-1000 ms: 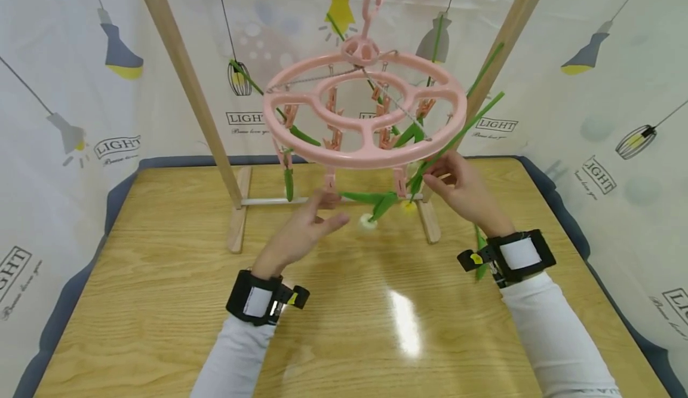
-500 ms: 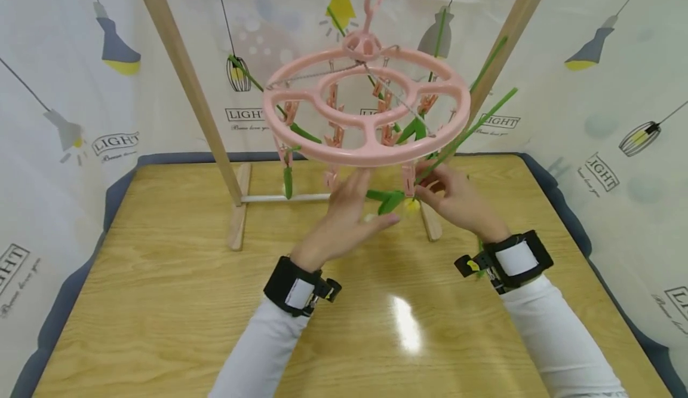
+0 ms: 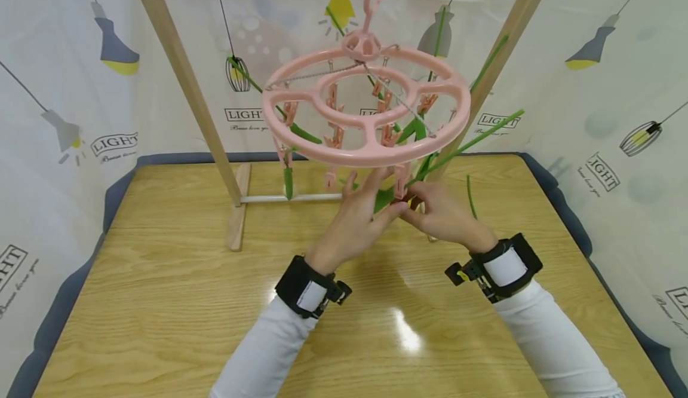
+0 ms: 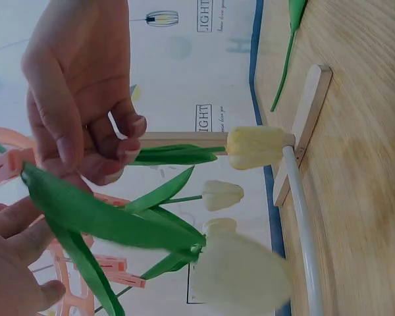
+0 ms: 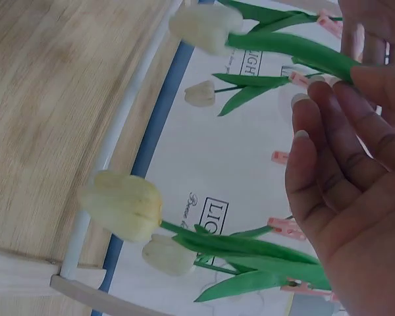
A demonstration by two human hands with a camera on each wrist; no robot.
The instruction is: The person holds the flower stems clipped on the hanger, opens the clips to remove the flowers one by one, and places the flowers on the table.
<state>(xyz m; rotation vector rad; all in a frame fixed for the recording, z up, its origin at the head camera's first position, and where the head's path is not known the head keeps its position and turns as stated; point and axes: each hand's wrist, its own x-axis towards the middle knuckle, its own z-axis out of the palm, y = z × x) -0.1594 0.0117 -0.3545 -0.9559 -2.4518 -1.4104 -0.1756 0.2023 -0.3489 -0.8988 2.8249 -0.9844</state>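
Observation:
A white tulip [image 4: 247,273] with broad green leaves hangs flower-down beside the pink clothespin [image 3: 400,180] at the front right of a round hanger [image 3: 368,159]. My right hand [image 3: 451,216] pinches the tulip by its upper part near that clothespin; the exact grip is partly hidden. The tulip's stem [image 3: 478,140] slants up to the right. My left hand [image 3: 352,227] is around the leaves from the left, its fingers extended and its thumb close to the right thumb under the clothespin. Just beyond my right fingers, a yellowish tulip [image 5: 122,204] hangs head-down.
The hanger hangs inside a wooden frame [image 3: 185,81] with a white lower bar [image 3: 292,198]. More tulips [image 5: 199,93] and pink clothespins [image 3: 330,177] hang around its ring. A loose tulip stem [image 3: 471,198] lies on the wooden table [image 3: 177,302] at right. Patterned cloth [image 3: 48,165] stands behind.
My left hand has moved right and forward to the front-right clothespin. My right hand has shifted slightly left to meet it, and the slanting stem's free end has swung right, then lower.

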